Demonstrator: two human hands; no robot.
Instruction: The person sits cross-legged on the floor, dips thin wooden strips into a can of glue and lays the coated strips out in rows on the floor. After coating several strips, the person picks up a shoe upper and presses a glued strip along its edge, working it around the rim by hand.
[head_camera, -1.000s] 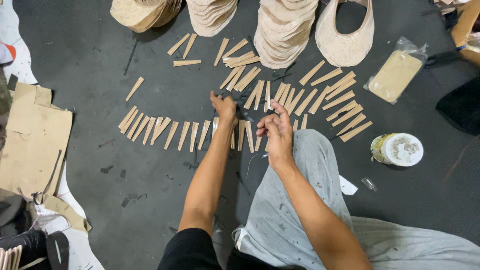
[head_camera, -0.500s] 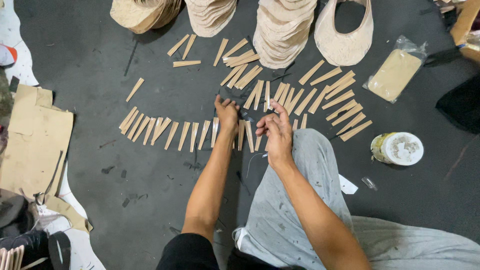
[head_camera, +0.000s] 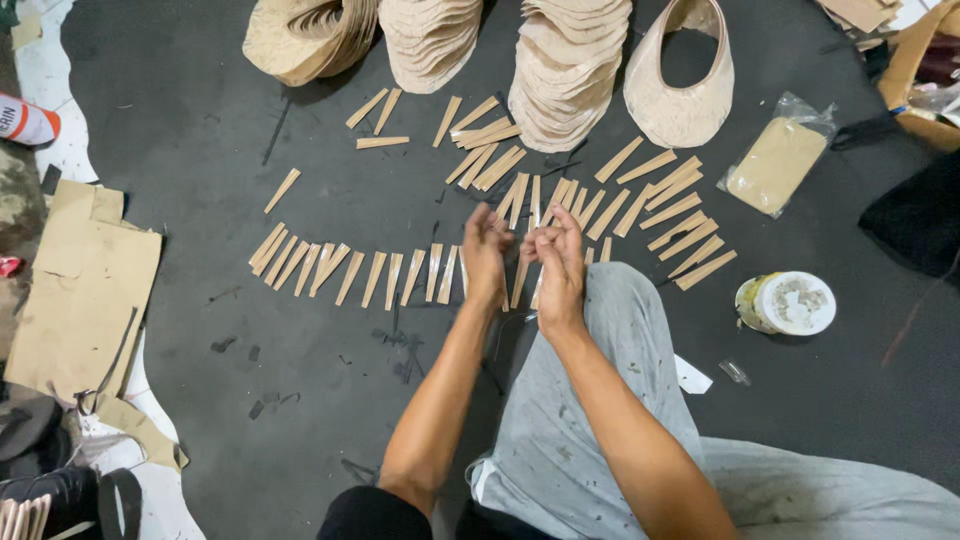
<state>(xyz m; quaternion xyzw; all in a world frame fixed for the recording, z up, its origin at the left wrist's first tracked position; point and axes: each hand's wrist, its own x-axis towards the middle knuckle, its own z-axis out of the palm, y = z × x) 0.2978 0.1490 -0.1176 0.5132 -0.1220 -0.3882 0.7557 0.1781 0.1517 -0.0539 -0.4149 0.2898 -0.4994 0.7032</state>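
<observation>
I sit on a dark floor mat (head_camera: 300, 400) with my grey-trousered knee (head_camera: 600, 400) under my arms. My left hand (head_camera: 487, 255) is lifted over a row of thin tan strips (head_camera: 350, 272), fingers apart, close beside my right hand. My right hand (head_camera: 558, 268) is curled around a few tan strips (head_camera: 520, 282) whose ends show between the two hands. More strips (head_camera: 680, 225) fan out to the right, and others (head_camera: 485, 150) lie scattered farther back.
Stacks of tan visor pieces (head_camera: 570, 70) and a single visor (head_camera: 680, 100) lie along the far edge. A round glue tin (head_camera: 788, 303) and a plastic bag of tan pieces (head_camera: 778, 165) sit right. Cardboard sheets (head_camera: 80, 290) lie left.
My left hand has lifted off the row of strips and moved right, back beside my right hand. The right hand has barely moved.
</observation>
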